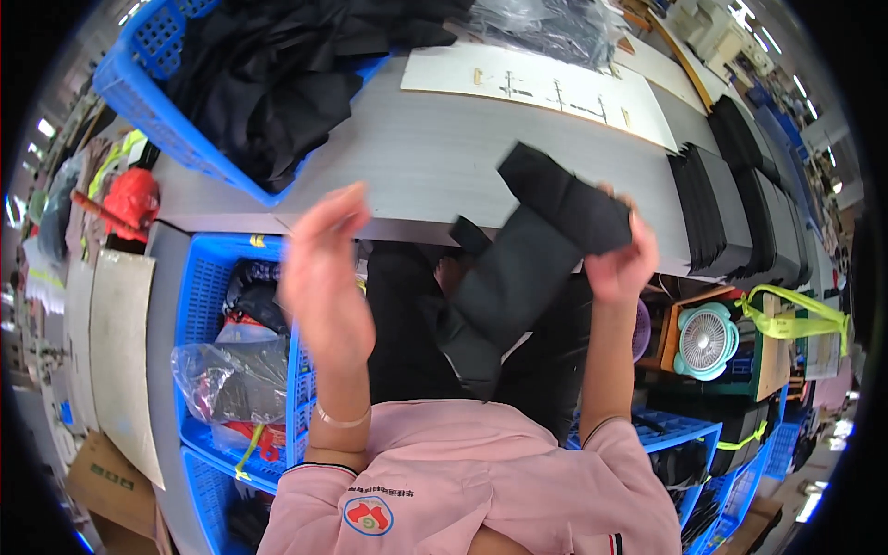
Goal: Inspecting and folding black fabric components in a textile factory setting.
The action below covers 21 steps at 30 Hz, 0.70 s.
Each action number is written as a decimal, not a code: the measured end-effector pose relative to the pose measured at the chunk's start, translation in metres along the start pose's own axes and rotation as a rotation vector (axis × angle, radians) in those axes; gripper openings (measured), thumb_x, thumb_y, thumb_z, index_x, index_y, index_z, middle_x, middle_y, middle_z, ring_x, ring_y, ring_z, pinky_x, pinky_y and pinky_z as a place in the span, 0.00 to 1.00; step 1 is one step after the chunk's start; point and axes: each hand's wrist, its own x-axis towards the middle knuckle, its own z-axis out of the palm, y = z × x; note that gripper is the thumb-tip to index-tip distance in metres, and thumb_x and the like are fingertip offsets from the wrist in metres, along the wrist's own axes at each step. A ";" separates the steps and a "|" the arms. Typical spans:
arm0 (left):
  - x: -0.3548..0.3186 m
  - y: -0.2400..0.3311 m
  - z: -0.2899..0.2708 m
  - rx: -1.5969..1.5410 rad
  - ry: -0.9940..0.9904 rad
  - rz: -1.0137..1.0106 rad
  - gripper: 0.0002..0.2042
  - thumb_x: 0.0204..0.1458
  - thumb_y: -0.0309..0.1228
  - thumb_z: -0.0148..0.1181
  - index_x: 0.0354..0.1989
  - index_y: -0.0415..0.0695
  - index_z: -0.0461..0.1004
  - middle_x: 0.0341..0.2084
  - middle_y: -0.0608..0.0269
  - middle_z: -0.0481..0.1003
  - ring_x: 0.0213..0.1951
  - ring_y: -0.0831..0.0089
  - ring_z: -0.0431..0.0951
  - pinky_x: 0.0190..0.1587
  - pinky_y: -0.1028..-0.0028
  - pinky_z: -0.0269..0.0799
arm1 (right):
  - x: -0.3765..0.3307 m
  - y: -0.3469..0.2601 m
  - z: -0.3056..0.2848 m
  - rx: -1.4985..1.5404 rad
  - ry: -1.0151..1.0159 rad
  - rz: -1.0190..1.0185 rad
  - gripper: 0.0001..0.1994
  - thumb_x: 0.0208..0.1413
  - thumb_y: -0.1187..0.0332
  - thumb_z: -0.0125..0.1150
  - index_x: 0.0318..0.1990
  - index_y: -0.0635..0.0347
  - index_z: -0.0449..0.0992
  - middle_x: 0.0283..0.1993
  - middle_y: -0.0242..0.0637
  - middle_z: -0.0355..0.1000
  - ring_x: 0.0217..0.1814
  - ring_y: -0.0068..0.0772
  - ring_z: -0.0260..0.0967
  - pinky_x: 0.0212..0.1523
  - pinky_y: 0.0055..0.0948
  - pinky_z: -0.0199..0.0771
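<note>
A black padded fabric piece [523, 273] with a folded wide flap at its upper end and a short tab at its left side hangs over my lap. My right hand [627, 252] grips the flap by its right end, thumb and fingers closed on the cloth. The lower end of the piece reaches down toward my pink shirt. My left hand [326, 277] is raised to the left, apart from the fabric and blurred by motion. Its fingers look stretched upward, with nothing visible in them.
A blue crate [139, 102] heaped with black fabric stands on the grey table [416, 157]. A white marked board [546, 88] lies at the back; stacks of black pieces [708, 213] sit at the right. Below are another blue crate [190, 319] and a small turquoise fan [707, 340].
</note>
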 end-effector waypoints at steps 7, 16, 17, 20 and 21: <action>-0.024 -0.140 -0.011 -0.084 -0.264 -0.640 0.30 0.67 0.49 0.43 0.67 0.36 0.60 0.64 0.52 0.65 0.67 0.62 0.61 0.69 0.62 0.53 | 0.099 0.021 -0.020 -0.848 0.220 -0.303 0.18 0.61 0.68 0.55 0.57 0.66 0.70 0.61 0.44 0.68 0.63 0.38 0.65 0.66 0.35 0.59; -0.030 -0.128 0.010 0.408 -0.640 -0.362 0.32 0.40 0.29 0.75 0.59 0.41 0.72 0.57 0.57 0.71 0.59 0.66 0.71 0.60 0.69 0.66 | -0.073 0.058 -0.052 -0.932 0.341 -0.281 0.28 0.64 0.53 0.52 0.60 0.70 0.66 0.56 0.42 0.66 0.55 0.32 0.65 0.60 0.33 0.63; -0.029 -0.127 0.016 0.434 -0.692 -0.333 0.30 0.40 0.29 0.75 0.56 0.42 0.75 0.53 0.57 0.74 0.56 0.65 0.73 0.58 0.69 0.68 | -0.080 0.062 -0.053 -0.992 0.294 -0.239 0.26 0.63 0.56 0.55 0.60 0.70 0.66 0.57 0.42 0.65 0.55 0.31 0.64 0.60 0.32 0.63; -0.030 -0.139 0.040 0.374 -0.905 -0.375 0.31 0.40 0.32 0.76 0.57 0.43 0.74 0.53 0.56 0.75 0.55 0.65 0.74 0.56 0.69 0.70 | -0.078 0.072 -0.054 -0.903 0.326 -0.013 0.22 0.60 0.71 0.59 0.61 0.67 0.66 0.61 0.40 0.63 0.59 0.30 0.64 0.62 0.30 0.64; -0.031 -0.144 0.047 0.369 -0.913 -0.338 0.32 0.40 0.33 0.75 0.58 0.43 0.73 0.55 0.55 0.74 0.56 0.64 0.74 0.56 0.69 0.69 | -0.072 0.072 -0.054 -0.898 0.272 -0.011 0.22 0.60 0.71 0.59 0.61 0.67 0.66 0.61 0.40 0.63 0.59 0.30 0.64 0.62 0.30 0.64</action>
